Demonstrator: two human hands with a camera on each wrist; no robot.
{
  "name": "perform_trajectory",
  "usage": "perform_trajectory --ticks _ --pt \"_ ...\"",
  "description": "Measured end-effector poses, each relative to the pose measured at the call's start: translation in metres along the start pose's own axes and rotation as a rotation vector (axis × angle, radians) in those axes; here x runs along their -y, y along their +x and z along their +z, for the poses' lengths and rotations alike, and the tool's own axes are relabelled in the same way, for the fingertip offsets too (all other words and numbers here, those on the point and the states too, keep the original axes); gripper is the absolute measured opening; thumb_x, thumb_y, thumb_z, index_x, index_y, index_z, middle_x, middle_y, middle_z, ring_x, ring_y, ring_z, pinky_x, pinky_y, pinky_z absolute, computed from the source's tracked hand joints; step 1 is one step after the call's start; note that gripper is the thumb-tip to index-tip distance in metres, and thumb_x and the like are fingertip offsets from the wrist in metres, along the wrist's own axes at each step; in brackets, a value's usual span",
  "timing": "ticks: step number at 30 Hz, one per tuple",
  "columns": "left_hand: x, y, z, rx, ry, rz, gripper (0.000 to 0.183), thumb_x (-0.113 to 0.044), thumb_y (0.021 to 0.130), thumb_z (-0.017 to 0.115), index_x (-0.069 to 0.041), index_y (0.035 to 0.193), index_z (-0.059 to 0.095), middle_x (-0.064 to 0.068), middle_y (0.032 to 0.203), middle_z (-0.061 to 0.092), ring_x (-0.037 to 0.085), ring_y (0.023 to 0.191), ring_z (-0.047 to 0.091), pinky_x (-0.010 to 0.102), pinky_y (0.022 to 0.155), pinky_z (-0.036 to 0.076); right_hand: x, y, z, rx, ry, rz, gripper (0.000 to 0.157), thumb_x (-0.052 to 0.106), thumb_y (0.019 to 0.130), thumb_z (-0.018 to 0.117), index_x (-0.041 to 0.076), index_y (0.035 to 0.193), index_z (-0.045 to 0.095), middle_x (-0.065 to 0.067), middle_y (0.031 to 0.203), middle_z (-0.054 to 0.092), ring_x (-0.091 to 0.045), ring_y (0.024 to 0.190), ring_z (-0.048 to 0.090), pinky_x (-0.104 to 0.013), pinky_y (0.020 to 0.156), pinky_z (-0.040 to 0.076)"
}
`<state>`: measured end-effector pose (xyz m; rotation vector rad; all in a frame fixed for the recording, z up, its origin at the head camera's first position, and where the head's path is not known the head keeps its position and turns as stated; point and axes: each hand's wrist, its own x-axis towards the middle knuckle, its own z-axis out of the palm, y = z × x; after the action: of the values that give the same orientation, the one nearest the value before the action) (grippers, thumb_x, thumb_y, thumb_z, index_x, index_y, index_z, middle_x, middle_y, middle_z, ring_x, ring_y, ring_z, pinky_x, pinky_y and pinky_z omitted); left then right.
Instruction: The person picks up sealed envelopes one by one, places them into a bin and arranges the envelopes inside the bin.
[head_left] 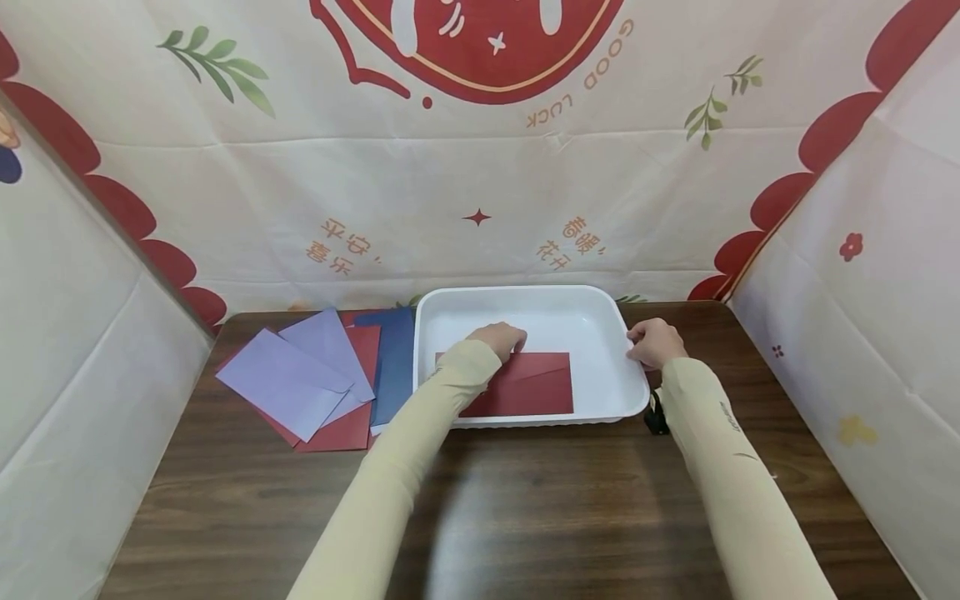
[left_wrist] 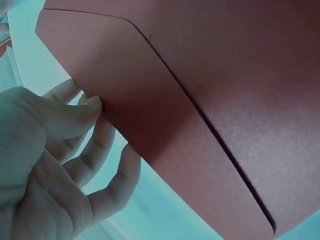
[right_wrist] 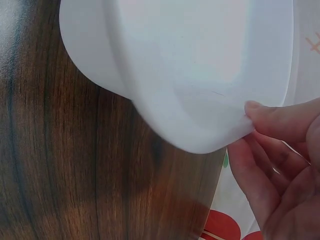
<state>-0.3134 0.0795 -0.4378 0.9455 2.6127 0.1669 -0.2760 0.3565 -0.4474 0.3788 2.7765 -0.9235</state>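
Observation:
A dark red envelope lies in the front part of a white tray, its flap edge showing as a slanting line. My left hand reaches over the tray and pinches the envelope's far edge. In the left wrist view, the thumb of that hand lies on top of the flap side of the envelope, with fingers beneath. At the tray's right side, my right hand holds the rim. The right wrist view has its thumb inside the tray and curled fingers outside.
Left of the tray lie two overlapping lavender envelopes on top of red envelopes. A blue envelope sits between them and the tray. A small black object is beside the tray's front right corner. Printed cloth hangs behind the brown table.

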Motion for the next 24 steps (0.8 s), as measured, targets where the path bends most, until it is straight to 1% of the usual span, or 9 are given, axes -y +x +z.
perform_trajectory --ticks 4,7,11,15,20,24 --pt "0.0 0.004 0.003 -0.012 0.016 -0.001 0.029 0.005 0.086 0.048 -0.013 0.107 0.058 0.001 0.105 0.061 0.012 0.086 0.05 0.025 0.077 0.042 0.0 0.001 0.0 -0.01 -0.001 0.007 0.042 0.001 0.079 0.064 -0.011 0.117 0.053 -0.03 0.108 0.053 -0.035 0.085 0.06 -0.039 0.064 0.053" --pt "0.003 0.011 0.008 -0.01 0.029 -0.008 0.028 0.004 0.086 0.05 -0.015 0.105 0.059 0.0 0.106 0.061 0.012 0.087 0.051 0.025 0.076 0.042 -0.001 0.002 0.0 -0.007 -0.003 0.006 0.042 0.002 0.079 0.064 -0.011 0.117 0.053 -0.031 0.109 0.053 -0.035 0.084 0.06 -0.039 0.064 0.053" --pt "0.007 0.019 0.014 0.012 0.037 -0.021 0.028 0.002 0.086 0.052 -0.016 0.105 0.059 0.0 0.107 0.061 0.012 0.088 0.053 0.025 0.076 0.043 -0.002 0.003 0.0 0.003 -0.004 0.01 0.042 0.002 0.079 0.064 -0.011 0.118 0.052 -0.031 0.11 0.053 -0.035 0.083 0.06 -0.039 0.064 0.053" --pt "0.008 0.023 0.016 0.031 0.049 -0.033 0.027 0.001 0.086 0.054 -0.016 0.107 0.06 0.0 0.107 0.061 0.012 0.089 0.053 0.026 0.077 0.044 -0.001 0.003 0.0 -0.003 -0.003 0.008 0.042 0.002 0.079 0.064 -0.011 0.117 0.053 -0.031 0.11 0.053 -0.034 0.082 0.06 -0.039 0.063 0.053" --pt "0.006 0.02 0.014 0.057 0.055 -0.053 0.026 -0.002 0.088 0.053 -0.015 0.109 0.06 0.0 0.105 0.061 0.012 0.087 0.052 0.025 0.076 0.043 -0.001 0.002 -0.001 0.002 0.002 0.011 0.043 0.002 0.08 0.063 -0.011 0.118 0.052 -0.031 0.111 0.052 -0.036 0.085 0.06 -0.04 0.064 0.053" --pt "0.005 0.013 0.014 0.062 0.051 -0.045 0.028 -0.001 0.089 0.051 -0.014 0.112 0.059 0.001 0.111 0.06 0.013 0.094 0.053 0.026 0.081 0.043 -0.002 0.001 -0.001 0.009 0.01 0.018 0.043 0.003 0.08 0.063 -0.011 0.119 0.051 -0.031 0.112 0.051 -0.038 0.087 0.059 -0.041 0.066 0.052"
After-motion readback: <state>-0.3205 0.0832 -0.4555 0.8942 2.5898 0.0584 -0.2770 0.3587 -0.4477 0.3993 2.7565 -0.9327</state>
